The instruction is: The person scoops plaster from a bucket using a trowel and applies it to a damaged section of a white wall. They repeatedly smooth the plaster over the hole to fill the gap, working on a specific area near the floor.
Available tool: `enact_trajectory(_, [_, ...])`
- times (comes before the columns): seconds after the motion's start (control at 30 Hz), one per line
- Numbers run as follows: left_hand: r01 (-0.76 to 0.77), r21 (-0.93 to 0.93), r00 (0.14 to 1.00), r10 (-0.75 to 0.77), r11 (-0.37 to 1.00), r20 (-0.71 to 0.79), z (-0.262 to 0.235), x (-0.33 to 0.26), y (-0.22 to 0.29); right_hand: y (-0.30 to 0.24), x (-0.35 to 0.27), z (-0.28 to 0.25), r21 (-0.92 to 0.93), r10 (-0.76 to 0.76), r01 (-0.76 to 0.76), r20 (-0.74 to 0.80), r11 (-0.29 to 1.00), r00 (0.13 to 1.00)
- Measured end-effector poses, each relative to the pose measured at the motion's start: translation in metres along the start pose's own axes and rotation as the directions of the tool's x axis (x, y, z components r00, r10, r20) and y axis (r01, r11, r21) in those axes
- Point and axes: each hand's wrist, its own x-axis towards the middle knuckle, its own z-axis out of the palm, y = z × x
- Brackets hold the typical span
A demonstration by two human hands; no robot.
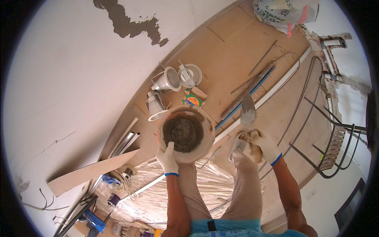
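Observation:
My left hand [167, 158], in a white glove, grips the near rim of a round terracotta-coloured bucket [205, 143] held at knee height. Dark grey wet mortar [183, 132] fills the bucket. My right hand [261, 145], also gloved and smeared with mortar, is shut on the handle of a trowel [248, 111]. The trowel's flat blade points away from me, to the right of the bucket and apart from it. My legs in beige trousers stand below both hands.
A white wall with a dark patch [130, 23] fills the left. On the brown board floor [233, 47] lie white light fittings [170, 80], a small colourful box [192, 99], a long level [246, 94], a sack [285, 12], a wooden plank [92, 172], plastic sheeting [150, 197], black cables [316, 110].

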Motion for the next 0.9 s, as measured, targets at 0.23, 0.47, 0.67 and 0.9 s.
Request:
enact_trajectory(0.23, [0.018, -0.007, 0.998, -0.017, 1.000, 0.057, 0.023, -0.044, 0.007, 0.032, -0.063, -0.065, -0.397, 0.036, -0.188, -0.360, 0.898, 0.932])
enact_trajectory(0.47, [-0.028, 0.002, 0.990, 0.027, 1.000, 0.137, 0.054, -0.074, 0.012, 0.019, -0.070, -0.051, -0.649, -0.393, 0.296, -0.004, 0.701, 0.920])
enact_trajectory(0.67, [-0.080, 0.129, 0.975, 0.051, 0.988, 0.217, 0.053, -0.098, 0.038, -0.015, -0.086, -0.034, -0.848, -0.477, 0.297, 0.060, 0.439, 0.877])
enact_trajectory(0.9, [-0.164, 0.342, 0.958, 0.066, 0.925, 0.280, 0.046, -0.112, 0.055, -0.035, -0.078, -0.014, -0.871, -0.446, 0.491, 0.443, -0.008, 0.778])
